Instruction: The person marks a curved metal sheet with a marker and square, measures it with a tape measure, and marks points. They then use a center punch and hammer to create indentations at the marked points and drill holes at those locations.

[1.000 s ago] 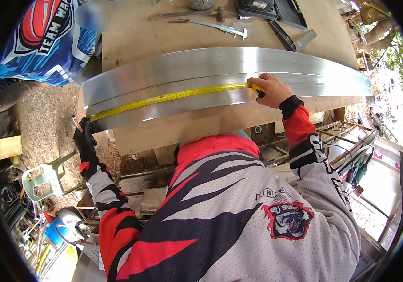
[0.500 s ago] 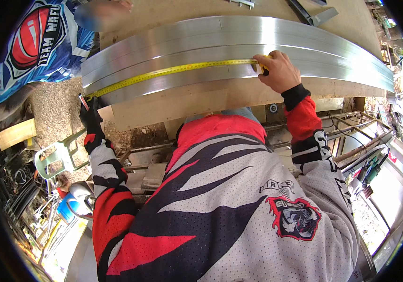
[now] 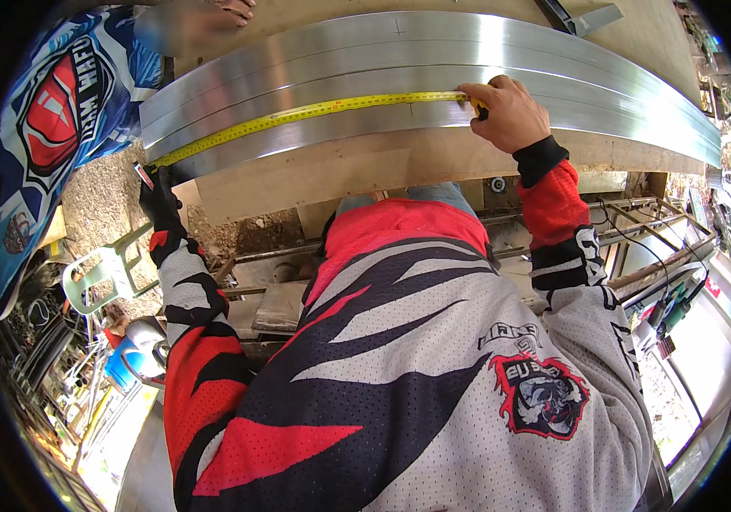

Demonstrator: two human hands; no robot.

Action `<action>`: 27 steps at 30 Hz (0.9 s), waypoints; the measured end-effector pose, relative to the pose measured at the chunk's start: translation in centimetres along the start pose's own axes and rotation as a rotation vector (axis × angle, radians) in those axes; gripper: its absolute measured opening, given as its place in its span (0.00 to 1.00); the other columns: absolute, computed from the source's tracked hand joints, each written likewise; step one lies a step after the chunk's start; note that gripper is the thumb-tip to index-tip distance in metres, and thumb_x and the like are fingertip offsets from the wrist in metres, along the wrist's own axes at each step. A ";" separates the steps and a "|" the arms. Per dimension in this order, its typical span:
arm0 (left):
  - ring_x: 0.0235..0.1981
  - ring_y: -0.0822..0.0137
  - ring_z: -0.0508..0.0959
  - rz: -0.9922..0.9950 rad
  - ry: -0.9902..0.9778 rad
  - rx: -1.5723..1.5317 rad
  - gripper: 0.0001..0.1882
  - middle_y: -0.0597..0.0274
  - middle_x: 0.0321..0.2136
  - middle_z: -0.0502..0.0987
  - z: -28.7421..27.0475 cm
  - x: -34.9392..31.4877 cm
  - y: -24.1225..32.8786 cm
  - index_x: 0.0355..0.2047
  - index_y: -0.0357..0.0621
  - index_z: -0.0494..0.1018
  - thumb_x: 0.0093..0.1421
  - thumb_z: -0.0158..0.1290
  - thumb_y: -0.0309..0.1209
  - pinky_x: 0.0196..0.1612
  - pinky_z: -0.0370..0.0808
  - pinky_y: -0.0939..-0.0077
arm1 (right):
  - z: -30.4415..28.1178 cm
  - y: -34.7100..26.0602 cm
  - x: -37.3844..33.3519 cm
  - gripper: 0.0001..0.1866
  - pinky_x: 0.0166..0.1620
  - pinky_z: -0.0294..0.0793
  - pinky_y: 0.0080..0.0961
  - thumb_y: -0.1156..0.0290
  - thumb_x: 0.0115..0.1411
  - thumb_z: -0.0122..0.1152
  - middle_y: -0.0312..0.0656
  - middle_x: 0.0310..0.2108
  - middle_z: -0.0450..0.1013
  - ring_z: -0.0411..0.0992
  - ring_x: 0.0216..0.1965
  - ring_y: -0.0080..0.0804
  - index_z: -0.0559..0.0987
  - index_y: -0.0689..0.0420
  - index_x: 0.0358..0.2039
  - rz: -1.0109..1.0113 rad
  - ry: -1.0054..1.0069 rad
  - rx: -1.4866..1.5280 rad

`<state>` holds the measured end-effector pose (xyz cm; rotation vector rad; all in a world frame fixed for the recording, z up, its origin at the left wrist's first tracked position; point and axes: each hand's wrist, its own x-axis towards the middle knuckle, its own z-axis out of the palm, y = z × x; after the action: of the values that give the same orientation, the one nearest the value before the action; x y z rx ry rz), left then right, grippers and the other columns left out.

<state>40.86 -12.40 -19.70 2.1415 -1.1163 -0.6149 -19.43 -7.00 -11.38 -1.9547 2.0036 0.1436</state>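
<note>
On the left I am seeing a co-worker in a blue patterned jersey (image 3: 58, 111), who is standing near the end of the table (image 3: 314, 183). Lower, a pale green plastic chair (image 3: 101, 277) is standing on the ground. Next, the left hand (image 3: 160, 200), wearing a black glove, is gripping a slim red-and-white marker (image 3: 143, 176); its fingers are also staying by the end of the yellow tape measure (image 3: 314, 108), but I am not able to tell if they are pinching it. From there the tape is running out along the long silvery metal pieces (image 3: 433, 55), which are lying side by side on the table. A short dark line (image 3: 411, 109) is showing on the metal, just below the tape. Farther right, the bare right hand (image 3: 510, 118) is closing its fingers around the tape's case, over the metal. Behind it, a dark metal bar (image 3: 557, 15) is lying on the table.
</note>
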 end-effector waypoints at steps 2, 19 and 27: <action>0.09 0.73 0.67 -0.026 0.005 0.053 0.18 0.67 0.17 0.71 0.1 0.1 0.2 0.43 0.42 0.77 0.63 0.61 0.43 0.11 0.65 0.75 | -0.1 0.0 0.0 0.28 0.50 0.80 0.43 0.64 0.50 0.65 0.40 0.46 0.74 0.73 0.53 0.43 0.80 0.30 0.54 -0.002 -0.001 0.006; 0.10 0.75 0.67 0.088 0.021 0.085 0.18 0.68 0.20 0.74 0.5 -0.1 0.9 0.41 0.43 0.78 0.61 0.63 0.45 0.12 0.64 0.77 | -0.3 0.8 0.2 0.28 0.48 0.80 0.44 0.66 0.50 0.66 0.41 0.48 0.74 0.73 0.52 0.44 0.81 0.33 0.54 -0.024 0.028 0.013; 0.10 0.72 0.70 0.002 -0.061 0.201 0.23 0.65 0.19 0.75 -1.8 1.2 0.6 0.46 0.46 0.80 0.66 0.53 0.52 0.14 0.66 0.74 | -2.9 0.2 0.8 0.28 0.47 0.80 0.43 0.64 0.49 0.64 0.44 0.43 0.78 0.78 0.46 0.45 0.81 0.37 0.54 -0.072 -0.222 -0.048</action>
<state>42.37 -13.08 -18.17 2.3048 -1.2592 -0.5917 -20.09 -8.66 -8.97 -1.9430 1.8012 0.3768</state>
